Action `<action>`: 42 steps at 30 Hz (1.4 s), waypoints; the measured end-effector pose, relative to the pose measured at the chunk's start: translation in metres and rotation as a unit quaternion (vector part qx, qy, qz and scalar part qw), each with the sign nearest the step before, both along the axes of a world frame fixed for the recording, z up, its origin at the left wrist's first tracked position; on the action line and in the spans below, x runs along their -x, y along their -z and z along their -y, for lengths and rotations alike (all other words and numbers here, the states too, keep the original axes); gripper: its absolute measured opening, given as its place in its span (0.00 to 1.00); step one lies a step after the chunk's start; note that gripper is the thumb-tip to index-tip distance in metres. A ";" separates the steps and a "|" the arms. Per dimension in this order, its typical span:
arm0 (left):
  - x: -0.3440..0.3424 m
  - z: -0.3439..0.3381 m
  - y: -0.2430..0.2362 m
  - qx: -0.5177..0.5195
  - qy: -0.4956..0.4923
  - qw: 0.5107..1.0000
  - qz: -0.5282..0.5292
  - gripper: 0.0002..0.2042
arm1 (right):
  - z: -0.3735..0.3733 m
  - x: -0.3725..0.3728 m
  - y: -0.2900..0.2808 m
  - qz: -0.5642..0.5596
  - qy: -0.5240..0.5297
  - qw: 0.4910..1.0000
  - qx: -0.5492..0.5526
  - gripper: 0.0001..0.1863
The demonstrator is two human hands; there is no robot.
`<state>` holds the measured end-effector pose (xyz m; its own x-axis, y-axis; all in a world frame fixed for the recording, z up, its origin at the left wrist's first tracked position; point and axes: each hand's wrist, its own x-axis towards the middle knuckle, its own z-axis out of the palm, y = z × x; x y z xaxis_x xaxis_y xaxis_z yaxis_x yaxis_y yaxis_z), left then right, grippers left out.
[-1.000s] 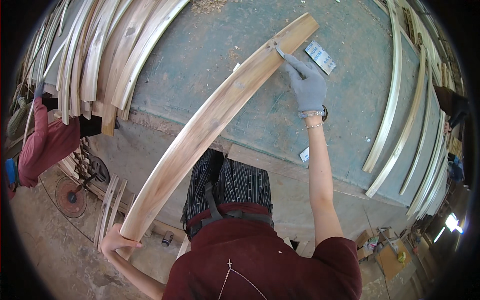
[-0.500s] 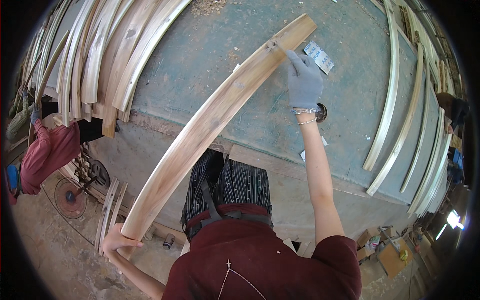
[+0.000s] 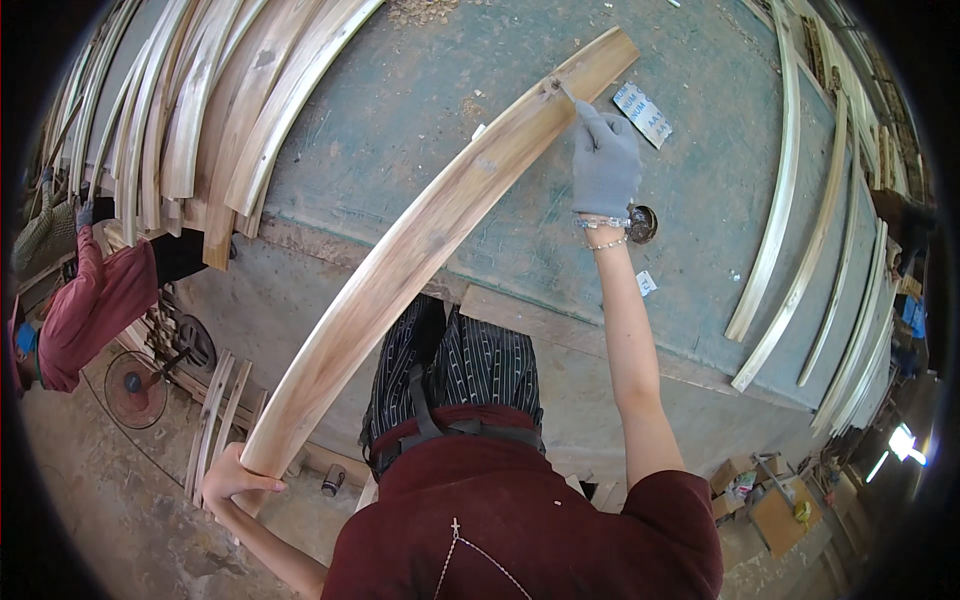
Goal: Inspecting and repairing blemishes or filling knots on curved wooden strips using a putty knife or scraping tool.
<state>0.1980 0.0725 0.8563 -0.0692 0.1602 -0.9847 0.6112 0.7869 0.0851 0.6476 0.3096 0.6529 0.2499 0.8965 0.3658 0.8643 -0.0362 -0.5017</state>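
Note:
A long curved wooden plank point(image 3: 400, 260) runs from lower left to upper right, its far end resting over the green workbench point(image 3: 420, 90). My bare left hand point(image 3: 232, 478) grips the plank's near end off the bench edge. My right hand point(image 3: 603, 160), in a grey glove, holds a small metal tool point(image 3: 566, 92) whose tip touches a dark spot near the plank's far end.
A stack of curved wooden slats point(image 3: 210, 110) lies at the bench's left, more curved strips point(image 3: 790, 220) at its right. Sandpaper sheets point(image 3: 642, 112) lie beside my right hand. A person in a red sleeve point(image 3: 85, 300) stands at the left. A fan point(image 3: 135, 390) sits on the floor.
My right hand with the tool has crept up along the plank toward its far end. The person at the left has shifted. My left hand has kept its grip.

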 end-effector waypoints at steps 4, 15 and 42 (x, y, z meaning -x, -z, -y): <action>0.001 -0.001 0.000 0.009 0.003 1.000 0.000 0.22 | 0.004 0.009 -0.003 0.038 0.001 0.999 0.035 0.13; 0.000 -0.003 -0.001 0.018 -0.007 1.000 0.008 0.25 | 0.004 0.007 0.004 0.075 -0.007 0.997 0.028 0.18; 0.007 0.000 0.008 0.043 -0.034 0.998 0.027 0.24 | -0.002 0.002 -0.001 -0.004 -0.021 0.999 0.037 0.13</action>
<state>0.1914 0.0730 0.8481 -0.0229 0.0709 -0.9972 0.5532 0.8318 0.0465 0.6459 0.3119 0.6542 0.2138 0.9308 0.2965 0.8618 -0.0368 -0.5059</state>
